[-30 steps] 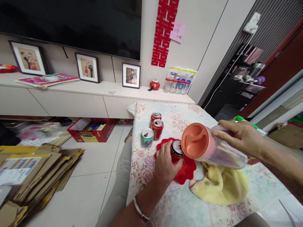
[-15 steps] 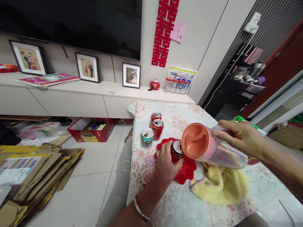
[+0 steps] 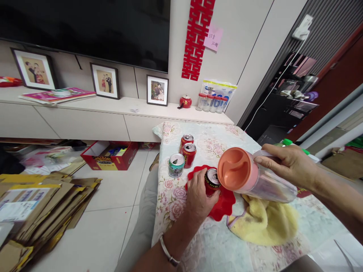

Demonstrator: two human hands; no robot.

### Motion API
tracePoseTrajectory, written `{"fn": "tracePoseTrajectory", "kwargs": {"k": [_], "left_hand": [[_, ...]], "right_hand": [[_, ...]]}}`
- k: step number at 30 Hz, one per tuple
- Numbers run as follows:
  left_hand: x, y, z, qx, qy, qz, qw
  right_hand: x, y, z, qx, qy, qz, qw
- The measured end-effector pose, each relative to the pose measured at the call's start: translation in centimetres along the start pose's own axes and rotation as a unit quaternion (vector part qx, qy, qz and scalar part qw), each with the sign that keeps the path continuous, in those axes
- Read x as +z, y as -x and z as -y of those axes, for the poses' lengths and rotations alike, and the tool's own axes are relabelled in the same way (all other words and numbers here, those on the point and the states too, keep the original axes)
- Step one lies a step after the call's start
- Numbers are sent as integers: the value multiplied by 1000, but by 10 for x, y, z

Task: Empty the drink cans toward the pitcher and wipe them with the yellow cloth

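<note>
One black-banded can (image 3: 212, 181) is standing over a scalloped red tray (image 3: 225, 209), its opened top facing up. The left grip (image 3: 200, 198) is wrapping snugly around the can's side, fingers curling along the far left and the thumb pressing toward the near right; it is opening only as wide as the can. Just right of the can, a clear pitcher (image 3: 275, 185) is tilting nearly onto its side, its orange lid (image 3: 234, 170) pointing toward the can's mouth. The right grip (image 3: 289, 166) is closing around the pitcher's handle (image 3: 265, 153), the thumb lying along the near side while most of the other fingers are hiding behind. The can's base is disappearing behind the left grip, so how it is resting on the tray is not showing. The lid's edge is overlapping the can's rim, and whether they are touching is hard to tell. Beyond the tray, a green-banded can (image 3: 176, 168) and two red cans (image 3: 189, 156) are standing together on the flowered surface (image 3: 167, 206). A yellow cloth (image 3: 269, 224) is lying crumpled below the pitcher, which is covering its upper edge. Behind the right grip, green-capped bottles (image 3: 287, 142) are showing only in part.
</note>
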State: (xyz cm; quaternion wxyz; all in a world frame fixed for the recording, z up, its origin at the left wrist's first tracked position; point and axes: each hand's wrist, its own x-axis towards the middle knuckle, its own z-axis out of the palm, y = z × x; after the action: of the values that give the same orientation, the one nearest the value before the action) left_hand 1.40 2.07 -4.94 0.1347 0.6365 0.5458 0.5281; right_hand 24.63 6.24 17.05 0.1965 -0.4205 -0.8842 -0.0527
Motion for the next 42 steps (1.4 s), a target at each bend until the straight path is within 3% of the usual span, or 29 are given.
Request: {"fn": "tracePoseTrajectory", "kwargs": {"k": [42], "left_hand": [[0,0,0,2,12,2,1000]], "right_hand": [[-3,-1,0,-39,10,-3,999]]}}
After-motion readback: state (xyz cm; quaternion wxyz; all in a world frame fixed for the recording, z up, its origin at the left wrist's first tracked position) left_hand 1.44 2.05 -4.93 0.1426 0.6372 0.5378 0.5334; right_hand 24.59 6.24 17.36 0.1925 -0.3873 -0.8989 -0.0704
